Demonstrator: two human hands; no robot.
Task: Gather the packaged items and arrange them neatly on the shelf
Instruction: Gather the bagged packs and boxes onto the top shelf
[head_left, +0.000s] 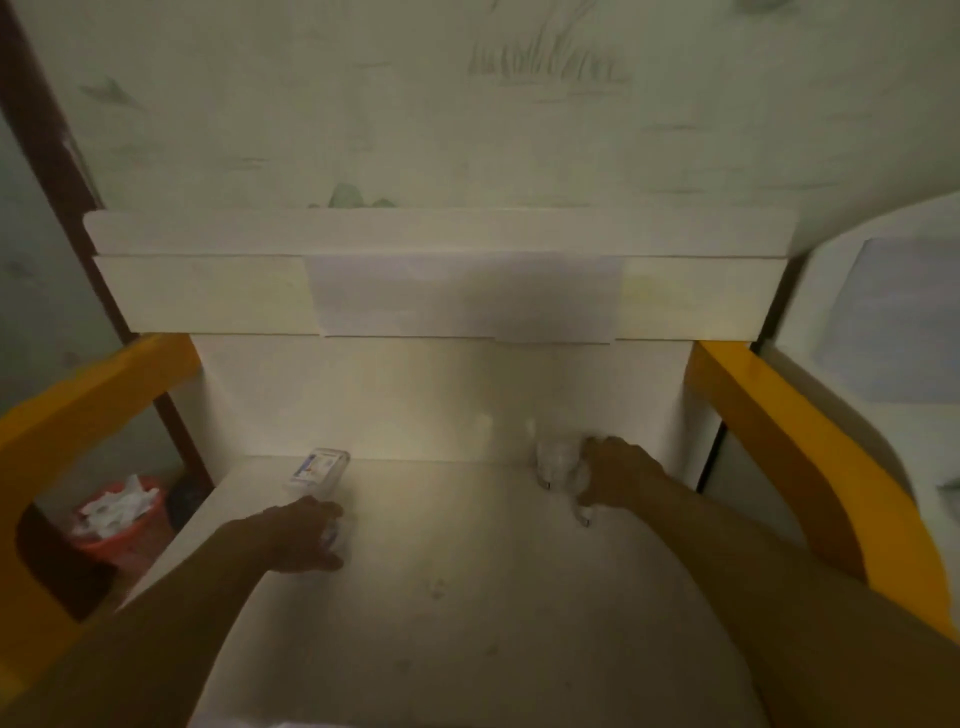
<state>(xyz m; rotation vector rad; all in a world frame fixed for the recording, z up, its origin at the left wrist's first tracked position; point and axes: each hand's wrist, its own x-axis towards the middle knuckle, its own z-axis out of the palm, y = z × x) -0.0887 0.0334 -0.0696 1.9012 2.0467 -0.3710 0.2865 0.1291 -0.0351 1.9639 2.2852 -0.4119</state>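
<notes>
On the white shelf surface (457, 571) lies a small clear packet with a blue and white label (318, 470), close to the back wall on the left. Just in front of it my left hand (304, 535) is closed around another small pale packet whose edge shows at the fingers. To the right, my right hand (615, 480) grips a clear crinkled plastic packet (556, 460) that rests near the back wall. Blur hides the details of both held packets.
A white upper ledge (441, 296) runs across above the shelf's back panel. Yellow side rails (78, 410) (789, 431) flank the shelf. A red bin with crumpled paper (122, 519) stands on the floor at the lower left. Patterned wall behind.
</notes>
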